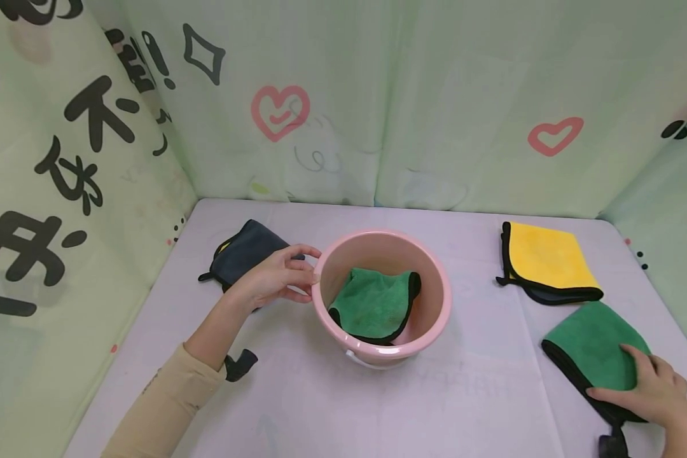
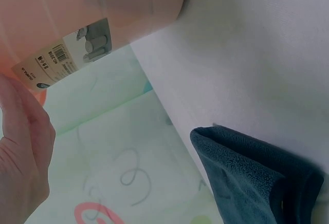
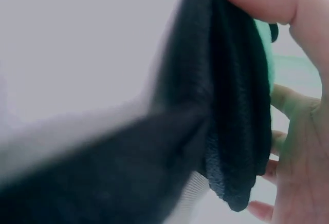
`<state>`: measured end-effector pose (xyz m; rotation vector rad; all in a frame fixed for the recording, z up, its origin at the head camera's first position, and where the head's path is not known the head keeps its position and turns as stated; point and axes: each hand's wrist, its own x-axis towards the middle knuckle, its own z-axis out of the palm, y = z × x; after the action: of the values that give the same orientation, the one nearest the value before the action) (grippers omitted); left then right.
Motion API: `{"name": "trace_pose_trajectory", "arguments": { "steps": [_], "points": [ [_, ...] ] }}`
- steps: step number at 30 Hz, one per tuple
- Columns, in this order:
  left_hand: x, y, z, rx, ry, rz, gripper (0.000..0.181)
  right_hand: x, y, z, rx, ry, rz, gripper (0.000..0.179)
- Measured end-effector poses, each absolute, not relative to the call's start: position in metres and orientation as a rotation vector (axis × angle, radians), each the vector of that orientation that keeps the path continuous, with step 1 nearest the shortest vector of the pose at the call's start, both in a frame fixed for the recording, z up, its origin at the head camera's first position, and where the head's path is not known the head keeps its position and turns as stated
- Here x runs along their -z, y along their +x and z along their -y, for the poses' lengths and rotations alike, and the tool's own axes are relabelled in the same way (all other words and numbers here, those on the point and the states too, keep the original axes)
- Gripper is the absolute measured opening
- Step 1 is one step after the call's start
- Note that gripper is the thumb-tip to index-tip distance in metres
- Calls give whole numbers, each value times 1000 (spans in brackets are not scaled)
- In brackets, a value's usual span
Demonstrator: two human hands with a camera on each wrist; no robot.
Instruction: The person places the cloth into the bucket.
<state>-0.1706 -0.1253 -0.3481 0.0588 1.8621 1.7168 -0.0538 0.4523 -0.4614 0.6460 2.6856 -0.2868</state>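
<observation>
A folded navy cloth [image 1: 249, 249] lies just left of the pink bucket, partly behind the person's left hand [image 1: 277, 277]. I can see that hand's fingers loosely extended, tips touching the left side of the bucket [image 1: 378, 248] near its rim. Inside the bucket sits a green cloth [image 1: 374, 302] edged in black. Well to the bucket's right, a folded yellow cloth [image 1: 552, 254] rests on the surface [image 1: 481, 394]. Nearer me on that same right side, the right hand [image 1: 658, 388] holds a second green cloth [image 1: 595, 337] between thumb and bent fingers.
</observation>
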Motion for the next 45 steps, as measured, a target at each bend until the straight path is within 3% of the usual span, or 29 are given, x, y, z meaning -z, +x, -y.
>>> {"name": "trace_pose_trajectory", "arguments": {
  "steps": [7, 15, 37, 45],
  "points": [
    [349, -171, 126, -1723, 52, -1864, 50, 462, -55, -451, 278, 631, -2731, 121],
    [348, -170, 126, -1727, 61, -1857, 50, 456, -58, -446, 269, 662, -2738, 94],
    [349, -171, 126, -1737, 44, -1839, 50, 461, -69, -453, 127, 655, -2748, 70],
    [349, -171, 126, -1725, 42, -1848, 50, 439, -63, -437, 169, 688, -3019, 54]
  ]
}}
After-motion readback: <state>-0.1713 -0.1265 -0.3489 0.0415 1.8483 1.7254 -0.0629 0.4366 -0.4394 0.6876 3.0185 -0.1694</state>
